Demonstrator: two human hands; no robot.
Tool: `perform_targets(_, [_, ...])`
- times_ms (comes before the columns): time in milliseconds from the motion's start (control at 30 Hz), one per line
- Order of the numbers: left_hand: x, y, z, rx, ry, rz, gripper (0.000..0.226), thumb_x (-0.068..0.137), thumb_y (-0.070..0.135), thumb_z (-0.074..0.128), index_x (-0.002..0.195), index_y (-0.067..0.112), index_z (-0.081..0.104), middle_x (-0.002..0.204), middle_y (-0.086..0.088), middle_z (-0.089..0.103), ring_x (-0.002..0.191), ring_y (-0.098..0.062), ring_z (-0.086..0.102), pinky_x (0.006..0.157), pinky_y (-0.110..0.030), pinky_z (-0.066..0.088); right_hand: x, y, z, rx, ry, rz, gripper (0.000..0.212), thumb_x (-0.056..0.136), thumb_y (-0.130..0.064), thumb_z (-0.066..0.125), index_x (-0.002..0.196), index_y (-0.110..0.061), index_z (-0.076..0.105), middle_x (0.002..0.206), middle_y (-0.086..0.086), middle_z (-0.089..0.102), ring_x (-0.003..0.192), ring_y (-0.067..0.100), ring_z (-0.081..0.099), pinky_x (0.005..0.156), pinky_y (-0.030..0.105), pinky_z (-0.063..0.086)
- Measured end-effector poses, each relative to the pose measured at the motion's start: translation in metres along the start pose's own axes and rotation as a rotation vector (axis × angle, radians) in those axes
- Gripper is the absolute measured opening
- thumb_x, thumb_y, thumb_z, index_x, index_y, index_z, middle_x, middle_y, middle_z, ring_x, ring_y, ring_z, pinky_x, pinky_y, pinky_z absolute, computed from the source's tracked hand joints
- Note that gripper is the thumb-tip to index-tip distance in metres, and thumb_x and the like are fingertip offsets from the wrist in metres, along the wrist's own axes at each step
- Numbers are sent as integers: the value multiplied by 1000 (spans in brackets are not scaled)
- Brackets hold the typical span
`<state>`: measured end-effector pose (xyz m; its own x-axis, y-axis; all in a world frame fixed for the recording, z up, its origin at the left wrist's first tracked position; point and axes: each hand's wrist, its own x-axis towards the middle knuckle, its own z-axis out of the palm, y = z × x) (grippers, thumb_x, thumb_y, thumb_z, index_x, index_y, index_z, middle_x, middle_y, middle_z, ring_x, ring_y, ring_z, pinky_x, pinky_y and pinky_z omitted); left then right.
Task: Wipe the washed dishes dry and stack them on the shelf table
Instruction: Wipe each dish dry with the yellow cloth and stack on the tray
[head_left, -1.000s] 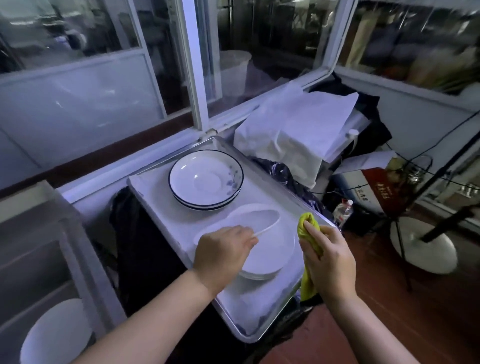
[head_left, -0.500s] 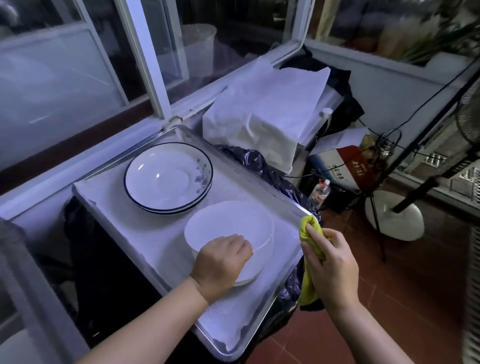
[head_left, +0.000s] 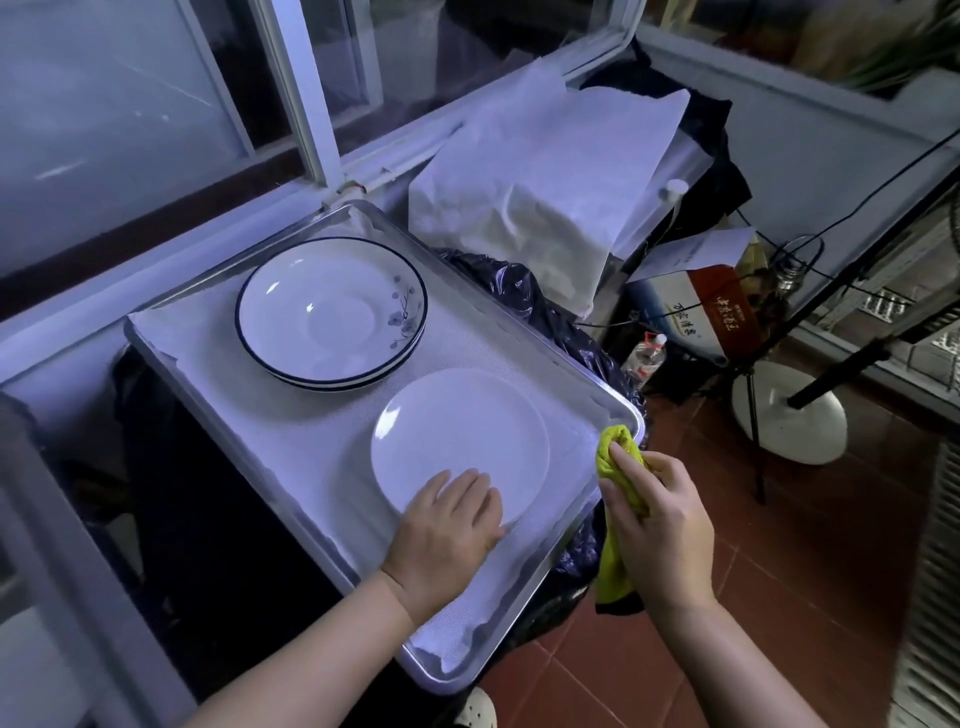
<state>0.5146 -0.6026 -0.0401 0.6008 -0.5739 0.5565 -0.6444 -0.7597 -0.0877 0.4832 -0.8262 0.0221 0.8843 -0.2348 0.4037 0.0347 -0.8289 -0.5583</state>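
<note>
The left hand (head_left: 447, 525) is reaching in palm down, forearm angling up from the lower left, and its fingers are lying flat across the near edge of the white plate (head_left: 460, 436), pressing on it rather than clutching. Its thumb is tucked out of sight. That plate is sitting on the white liner (head_left: 291, 415) at the front right of the metal tray (head_left: 626, 410), just beside the stack of blue-rimmed plates (head_left: 332, 312) towards the window. The right hand (head_left: 660, 525) is hovering off the tray's right edge, fingers curled tight round a bunched yellow cloth (head_left: 615, 452), the tail of the cloth hanging below the wrist. The hand is covering the plate's near rim, so whether anything is lying under the plate is hard to say. The blue-rimmed stack is showing two or three rims; the exact count is unclear. A shoe (head_left: 475, 709) is cut off by the bottom edge.
</note>
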Motion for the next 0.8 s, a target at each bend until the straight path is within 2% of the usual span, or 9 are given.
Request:
perform_targets(200, [-4,1,-2,-36,-56,-38,37,100,33,37,102,11,67,110,-10,66,111,-24,51,98,-40,41,-3,-1,3,4,-15,-13,33,80,-24,65,111,-13,73,99,8,62,82,27,62,56,34,52])
perform_targets(367, [0,3,-2,-83,-111,-94,32,88,35,51,103,11,67,110,-10,66,111,-24,50,98,-39,39,-4,-5,6,-1,-45,-29,33,80,-25,65,111,-15,73,98,6,62,80,25,62,55,31,50])
perform_targets(533, [1,0,-14,-154,-165,-147,35,81,36,54,102,13,70,112,-8,67,108,-24,58,99,-36,38,1,-16,9,4,-76,-39,33,77,-24,67,109,-16,74,96,5,63,79,27,63,56,30,49])
perform_targets(700, [-4,-15,-54,-191,-80,-347,31,74,25,53,95,11,70,105,-8,68,104,-23,56,93,-33,39,36,-64,29,68,-192,-139,34,80,-30,65,111,-19,72,97,4,63,83,26,61,60,29,45])
perform_targets(800, [-21,-32,-76,-121,-106,-469,32,77,24,50,98,12,70,105,-6,68,100,-24,62,89,-33,39,65,-98,57,45,-310,-193,36,87,-34,63,121,-22,67,109,5,60,94,27,58,64,30,42])
